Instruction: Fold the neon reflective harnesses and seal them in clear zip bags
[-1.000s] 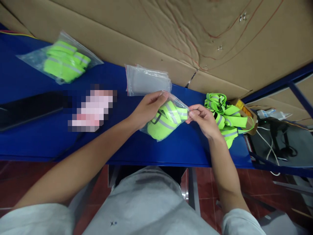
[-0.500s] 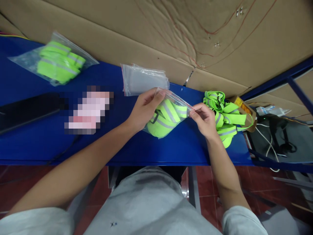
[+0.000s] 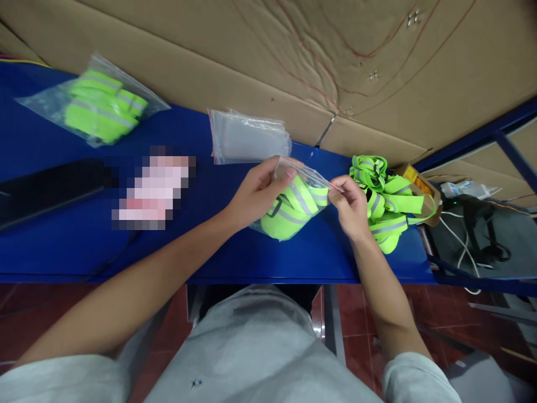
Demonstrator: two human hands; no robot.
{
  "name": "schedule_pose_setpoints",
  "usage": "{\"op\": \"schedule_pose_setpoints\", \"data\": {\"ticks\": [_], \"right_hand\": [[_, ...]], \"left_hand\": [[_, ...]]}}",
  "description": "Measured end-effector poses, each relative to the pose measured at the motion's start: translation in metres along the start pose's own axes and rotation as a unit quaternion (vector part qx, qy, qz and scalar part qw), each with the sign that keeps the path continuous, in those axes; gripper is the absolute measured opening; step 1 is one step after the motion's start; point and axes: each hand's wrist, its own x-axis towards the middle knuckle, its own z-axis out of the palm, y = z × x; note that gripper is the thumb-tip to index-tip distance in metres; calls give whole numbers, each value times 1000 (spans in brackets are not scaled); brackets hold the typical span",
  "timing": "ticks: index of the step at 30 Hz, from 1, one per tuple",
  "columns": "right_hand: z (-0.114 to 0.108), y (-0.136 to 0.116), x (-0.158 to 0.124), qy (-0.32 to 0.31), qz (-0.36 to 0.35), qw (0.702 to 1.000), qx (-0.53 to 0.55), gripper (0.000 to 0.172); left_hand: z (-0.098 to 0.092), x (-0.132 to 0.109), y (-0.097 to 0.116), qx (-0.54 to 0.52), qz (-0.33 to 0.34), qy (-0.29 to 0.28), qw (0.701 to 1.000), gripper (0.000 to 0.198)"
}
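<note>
Between my hands is a clear zip bag (image 3: 315,178) with a folded neon-green reflective strap (image 3: 289,215) inside; a black buckle shows through the plastic. My left hand (image 3: 262,187) pinches the bag's upper left side, thumb on top. At the other end of the red-lined seal, my right hand (image 3: 349,204) grips the bag's corner between thumb and fingers. Whether the seal is fully closed cannot be made out. Just right of that hand lies a pile of loose neon-green reflective straps (image 3: 388,224).
Behind my hands lies a stack of clear zip bags (image 3: 251,140). A filled bag of green strap (image 3: 100,109) sits at the far left, above a blurred-out pinkish item (image 3: 153,190) and a black object (image 3: 50,187). Cardboard (image 3: 268,67) lines the back of the blue table (image 3: 268,263).
Both hands still hold the bag. My left hand has slid slightly right and down, closer to my right hand, and the bag has shifted right with it.
</note>
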Motion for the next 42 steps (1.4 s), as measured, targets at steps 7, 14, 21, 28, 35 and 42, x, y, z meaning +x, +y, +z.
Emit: {"op": "schedule_pose_setpoints", "data": {"ticks": [7,14,21,28,35,42], "right_hand": [[0,1,-1,-13,15,1000,14,28],[-2,8,-2,-27,25,999,10,31],[-2,11,-2,-43,55,997,18,37],[0,12,-1,-56,74,994,59,31],[0,9,0,-82,93,990,71,26],[-1,10,0,-121,88,987,66,25]], "left_hand": [[0,0,-4,-13,12,-55,998,41],[0,-5,2,28,-35,-79,996,50],[-2,-4,-3,17,-37,-99,994,52],[-2,-6,-2,45,-44,-112,992,60],[-1,-6,-4,47,-48,-141,988,60],[0,-6,-8,85,-57,-164,981,60]]}}
